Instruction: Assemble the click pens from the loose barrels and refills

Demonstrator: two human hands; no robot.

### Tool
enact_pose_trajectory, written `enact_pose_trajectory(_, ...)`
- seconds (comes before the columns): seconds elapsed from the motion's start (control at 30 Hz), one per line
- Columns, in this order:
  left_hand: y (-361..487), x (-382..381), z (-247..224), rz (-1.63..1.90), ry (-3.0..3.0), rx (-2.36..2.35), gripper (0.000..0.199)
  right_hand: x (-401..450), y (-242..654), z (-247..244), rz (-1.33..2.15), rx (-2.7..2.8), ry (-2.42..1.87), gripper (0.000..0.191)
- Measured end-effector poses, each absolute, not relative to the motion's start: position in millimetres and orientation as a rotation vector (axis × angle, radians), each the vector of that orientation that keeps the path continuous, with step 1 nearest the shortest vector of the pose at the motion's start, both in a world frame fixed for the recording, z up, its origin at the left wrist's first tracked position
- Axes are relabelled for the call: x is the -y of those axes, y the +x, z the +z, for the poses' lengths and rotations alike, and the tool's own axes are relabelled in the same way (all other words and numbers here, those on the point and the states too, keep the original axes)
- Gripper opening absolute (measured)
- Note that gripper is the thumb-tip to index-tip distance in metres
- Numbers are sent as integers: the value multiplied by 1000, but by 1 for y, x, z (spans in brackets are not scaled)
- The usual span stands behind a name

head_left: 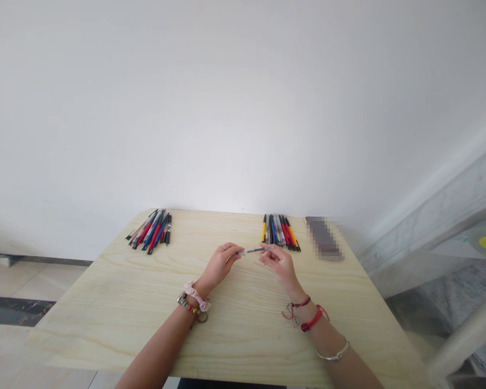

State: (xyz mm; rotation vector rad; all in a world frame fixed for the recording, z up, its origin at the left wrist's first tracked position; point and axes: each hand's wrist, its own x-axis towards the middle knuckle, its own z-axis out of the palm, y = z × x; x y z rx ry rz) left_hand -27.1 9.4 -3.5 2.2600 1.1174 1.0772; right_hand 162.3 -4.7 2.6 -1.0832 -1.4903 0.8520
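Observation:
A slim pen (254,250) with a see-through barrel and a dark length inside is held level above the table, between my two hands. My left hand (219,263) pinches its left end between thumb and fingers. At the other end, the fingertips of my right hand (281,266) close on it, near the tip. Just behind my right hand lies a row of pens (278,231), with yellow, blue, clear, black and red barrels side by side. The left end's details are hidden by my fingers.
A looser pile of pens (150,231) lies at the back left of the wooden table (243,324). A blurred dark rectangular object (324,237) lies at the back right. The white wall (243,108) stands directly behind the table.

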Motion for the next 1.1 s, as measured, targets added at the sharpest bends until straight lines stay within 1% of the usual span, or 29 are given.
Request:
enact_pose_trajectory(0.07, -28, -11, -3, 1079, 2246, -1132, 18, 3, 165, 2, 696, 1604, -1173, 28)
enact_pose_trajectory(0.17, -31, -14, -5, 1092, 2231, -1177, 16, 1, 170, -2, 331, 1826, -1346, 17)
enact_pose_trajectory(0.23, -32, -16, -7, 1103, 2228, -1218, 15, 1, 171, -7, 138, 1944, -1434, 13)
enact_pose_trajectory(0.33, -35, -19, -9, 1117, 2238, -1276, 14, 1, 170, -12, 63, 2041, -1566, 8)
enact_pose_trajectory(0.4, -37, -21, -11, 1124, 2244, -1308, 14, 0, 171, -12, 131, 2027, -1620, 9)
enact_pose_trajectory(0.47, -40, -23, -13, 1125, 2251, -1327, 14, -2, 172, -10, 296, 1931, -1597, 10)
enact_pose_trajectory(0.53, -42, -25, -14, 1120, 2256, -1341, 14, -5, 176, -6, 528, 1747, -1510, 10)
enact_pose_trajectory(0.6, -44, -27, -16, 1112, 2257, -1360, 14, -9, 181, -2, 736, 1505, -1407, 16)
enact_pose_trajectory(0.67, -45, -27, -18, 1101, 2259, -1376, 14, -13, 184, 0, 857, 1283, -1314, 22)
enact_pose_trajectory(0.73, -46, -27, -19, 1085, 2265, -1383, 14, -14, 186, 1, 918, 1124, -1231, 26)
enact_pose_trajectory(0.87, -45, -27, -19, 1038, 2277, -1407, 14, -14, 186, 3, 961, 959, -1117, 27)
enact_pose_trajectory(1.1, -45, -26, -18, 994, 2309, -1439, 15, -9, 184, 9, 898, 1014, -1109, 25)
